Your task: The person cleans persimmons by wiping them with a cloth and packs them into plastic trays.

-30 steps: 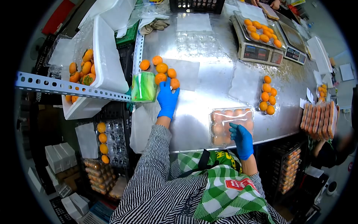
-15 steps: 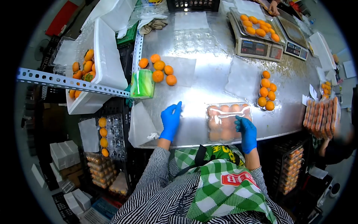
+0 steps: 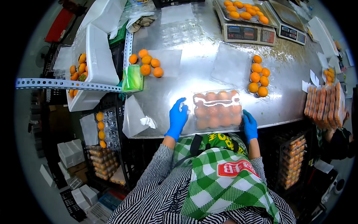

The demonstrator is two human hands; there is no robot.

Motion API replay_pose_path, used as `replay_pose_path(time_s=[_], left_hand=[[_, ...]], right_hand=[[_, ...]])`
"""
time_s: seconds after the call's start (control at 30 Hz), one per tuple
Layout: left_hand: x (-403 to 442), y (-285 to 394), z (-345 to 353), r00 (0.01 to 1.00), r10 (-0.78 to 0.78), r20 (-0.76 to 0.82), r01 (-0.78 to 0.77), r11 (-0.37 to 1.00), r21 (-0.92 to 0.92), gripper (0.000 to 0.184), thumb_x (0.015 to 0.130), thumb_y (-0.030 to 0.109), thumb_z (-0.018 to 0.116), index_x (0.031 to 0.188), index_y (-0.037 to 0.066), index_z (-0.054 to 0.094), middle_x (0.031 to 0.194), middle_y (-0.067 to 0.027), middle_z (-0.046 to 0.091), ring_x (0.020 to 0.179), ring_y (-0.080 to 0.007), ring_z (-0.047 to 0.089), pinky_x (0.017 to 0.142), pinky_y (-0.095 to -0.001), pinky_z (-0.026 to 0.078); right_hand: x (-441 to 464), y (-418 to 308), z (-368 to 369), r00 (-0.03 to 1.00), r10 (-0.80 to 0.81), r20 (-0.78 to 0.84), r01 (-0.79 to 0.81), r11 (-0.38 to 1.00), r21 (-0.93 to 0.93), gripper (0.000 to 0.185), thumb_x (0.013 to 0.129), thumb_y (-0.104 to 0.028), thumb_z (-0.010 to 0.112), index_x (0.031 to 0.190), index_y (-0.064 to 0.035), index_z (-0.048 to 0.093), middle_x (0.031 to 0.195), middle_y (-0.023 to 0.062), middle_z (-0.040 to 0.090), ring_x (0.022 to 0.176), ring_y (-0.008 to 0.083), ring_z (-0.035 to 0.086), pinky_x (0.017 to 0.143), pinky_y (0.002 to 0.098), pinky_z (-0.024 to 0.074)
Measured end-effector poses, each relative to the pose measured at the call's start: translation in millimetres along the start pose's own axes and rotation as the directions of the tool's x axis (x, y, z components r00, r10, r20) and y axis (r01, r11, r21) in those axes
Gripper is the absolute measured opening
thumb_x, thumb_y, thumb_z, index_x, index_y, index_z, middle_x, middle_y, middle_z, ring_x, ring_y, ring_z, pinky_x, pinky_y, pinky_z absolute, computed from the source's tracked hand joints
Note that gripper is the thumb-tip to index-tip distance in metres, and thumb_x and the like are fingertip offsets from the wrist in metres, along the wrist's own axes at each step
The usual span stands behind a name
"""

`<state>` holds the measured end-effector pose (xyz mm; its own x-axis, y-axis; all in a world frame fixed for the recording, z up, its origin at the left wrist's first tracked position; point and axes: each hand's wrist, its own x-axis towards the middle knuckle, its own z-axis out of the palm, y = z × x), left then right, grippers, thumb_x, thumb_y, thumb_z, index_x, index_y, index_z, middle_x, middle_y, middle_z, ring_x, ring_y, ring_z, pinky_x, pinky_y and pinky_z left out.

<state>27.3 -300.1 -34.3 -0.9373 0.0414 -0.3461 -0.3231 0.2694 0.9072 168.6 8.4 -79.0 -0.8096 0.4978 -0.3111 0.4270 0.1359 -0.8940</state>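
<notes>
Shiny metal table [image 3: 201, 72], stained near 2 scales [image 3: 241, 34]; perforated metal strip [image 3: 71, 84] and white foam box [image 3: 100, 56] at left; 6 loose orange fruits [image 3: 146, 59] beside a green-and-white packet [image 3: 133, 78]; clear tray [image 3: 249, 84] at right, 7 fruits inside; clear lidded pack [image 3: 218, 110], rows of fruit inside, flat at the near edge between 2 blue-gloved hands; left hand [image 3: 177, 118]: small whitish scrap [image 3: 182, 106] at thumb and forefinger, grip unclear; right hand [image 3: 250, 126]: beside the pack, digits slightly apart.

Grn/wht pkt [image 3: 132, 78], gray cloth [image 3: 141, 23], wht bxs [image 3: 70, 154] below
</notes>
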Motion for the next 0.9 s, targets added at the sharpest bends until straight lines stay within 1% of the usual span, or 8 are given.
replay_pose_path(time_s=[0.1, 0.2, 0.3, 0.37, 0.43, 0.53, 0.63, 0.9], left_hand=[[11, -16, 8, 0.966, 0.231, -0.117, -0.212, 0.964, 0.158, 0.027, 0.084, 0.007, 0.051, 0.110, 0.006, 0.059, 0.092, -0.0134, 0.060, 0.081, -0.0143, 0.059, 0.072, -0.0286, 0.048], [10, -11, 18, 0.955, 0.252, -0.155, -0.228, 0.961, 0.158, 0.026, 0.086, 0.000, 0.045, 0.108, 0.002, 0.060, 0.077, -0.0035, 0.059, 0.060, -0.0083, 0.052, 0.056, -0.0230, 0.044], [2, 3, 25, 0.998, -0.034, -0.059, 0.028, 0.996, -0.085, 0.028, 0.083, -0.004, 0.043, 0.103, 0.002, 0.061, 0.074, -0.0022, 0.057, 0.056, -0.0062, 0.047, 0.049, -0.0205, 0.037], [0, 5, 31, 0.998, -0.038, -0.048, 0.026, 0.973, -0.231, 0.030, 0.079, -0.005, 0.042, 0.100, 0.002, 0.062, 0.075, -0.0014, 0.057, 0.056, -0.0056, 0.046, 0.046, -0.0197, 0.035], [2, 6, 29, 0.997, -0.077, -0.024, 0.073, 0.988, -0.135, 0.028, 0.080, -0.004, 0.047, 0.103, 0.003, 0.062, 0.087, -0.0025, 0.057, 0.069, -0.0090, 0.052, 0.061, -0.0232, 0.045], [-5, 29, 30, 0.973, -0.216, -0.080, 0.214, 0.976, -0.035, 0.026, 0.081, 0.001, 0.051, 0.104, 0.003, 0.061, 0.085, -0.0043, 0.058, 0.074, -0.0117, 0.055, 0.066, -0.0257, 0.047], [-4, 24, 38, 0.943, 0.262, -0.207, -0.175, 0.915, 0.364, 0.027, 0.083, 0.009, 0.056, 0.108, 0.003, 0.060, 0.094, -0.0084, 0.060, 0.081, -0.0164, 0.058, 0.073, -0.0287, 0.048], [4, 70, 119, 0.862, 0.397, 0.315, -0.506, 0.643, 0.575, 0.055, 0.081, 0.037, 0.063, 0.121, 0.001, 0.051, 0.113, -0.0168, 0.057, 0.098, -0.0306, 0.059, 0.081, -0.0388, 0.048]], right_hand=[[-8, -20, 6, 0.987, 0.157, 0.043, -0.161, 0.976, 0.147, 0.031, 0.091, -0.013, 0.052, 0.117, 0.0015, 0.057, 0.107, 0.0104, 0.063, 0.097, 0.0141, 0.057, 0.087, 0.0280, 0.0443], [-2, -13, -3, 0.992, 0.080, 0.097, -0.092, 0.987, 0.131, 0.030, 0.091, -0.014, 0.052, 0.114, 0.0025, 0.058, 0.103, 0.0085, 0.063, 0.091, 0.0121, 0.056, 0.083, 0.0268, 0.0456], [3, -10, -10, 0.976, 0.136, 0.172, -0.158, 0.980, 0.121, 0.028, 0.090, -0.015, 0.054, 0.111, 0.0020, 0.060, 0.100, 0.0075, 0.064, 0.087, 0.0114, 0.056, 0.081, 0.0266, 0.0461], [2, -27, -14, 0.970, 0.118, 0.210, -0.144, 0.983, 0.112, 0.027, 0.089, -0.016, 0.055, 0.109, 0.0006, 0.062, 0.094, 0.0061, 0.065, 0.085, 0.0110, 0.056, 0.079, 0.0258, 0.0456], [4, -23, -13, 0.982, 0.056, 0.178, -0.076, 0.992, 0.106, 0.026, 0.089, -0.017, 0.056, 0.109, -0.0010, 0.063, 0.089, 0.0043, 0.064, 0.078, 0.0092, 0.055, 0.070, 0.0238, 0.0460], [5, -40, -15, 0.923, 0.292, 0.251, -0.358, 0.890, 0.280, 0.025, 0.089, -0.018, 0.056, 0.106, -0.0025, 0.065, 0.078, 0.0008, 0.060, 0.062, 0.0061, 0.051, 0.054, 0.0201, 0.0420], [10, -39, -19, 0.884, 0.347, 0.314, -0.445, 0.829, 0.338, 0.026, 0.090, -0.019, 0.055, 0.106, -0.0014, 0.064, 0.087, 0.0002, 0.062, 0.075, 0.0066, 0.054, 0.066, 0.0203, 0.0449], [16, -42, -25, 0.880, 0.338, 0.335, -0.419, 0.883, 0.210, 0.024, 0.087, -0.020, 0.058, 0.100, -0.0012, 0.066, 0.075, 0.0005, 0.060, 0.060, 0.0072, 0.050, 0.053, 0.0207, 0.0411]])
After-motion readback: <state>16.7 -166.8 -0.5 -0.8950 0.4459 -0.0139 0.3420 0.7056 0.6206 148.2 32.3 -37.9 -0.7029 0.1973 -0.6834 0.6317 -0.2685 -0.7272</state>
